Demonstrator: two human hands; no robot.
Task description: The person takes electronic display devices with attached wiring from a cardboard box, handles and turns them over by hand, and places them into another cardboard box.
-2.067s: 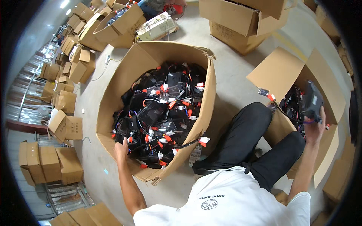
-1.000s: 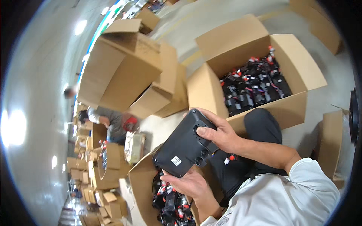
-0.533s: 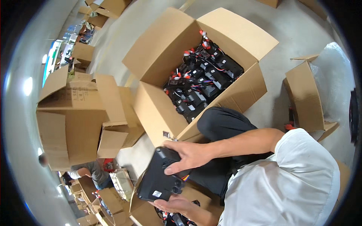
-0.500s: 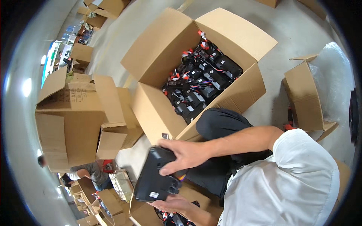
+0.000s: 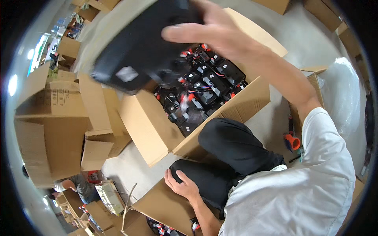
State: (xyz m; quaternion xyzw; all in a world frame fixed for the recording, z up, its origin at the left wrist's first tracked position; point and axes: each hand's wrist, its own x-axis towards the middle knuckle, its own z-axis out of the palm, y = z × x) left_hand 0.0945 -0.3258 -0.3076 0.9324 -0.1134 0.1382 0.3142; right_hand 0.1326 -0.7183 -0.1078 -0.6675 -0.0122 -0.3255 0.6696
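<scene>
The right hand (image 5: 212,29) is gripping a blurred black plastic battery pack (image 5: 141,51) at eleven o'clock, above the open cardboard box (image 5: 149,126); the left hand (image 5: 182,185) is resting flat, fingers spread, on the knee.

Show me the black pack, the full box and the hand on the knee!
black pack (image 5: 138,59), head view, its flat side.
full box (image 5: 147,126), head view, front wall.
left hand (image 5: 182,185), head view, its back.
</scene>
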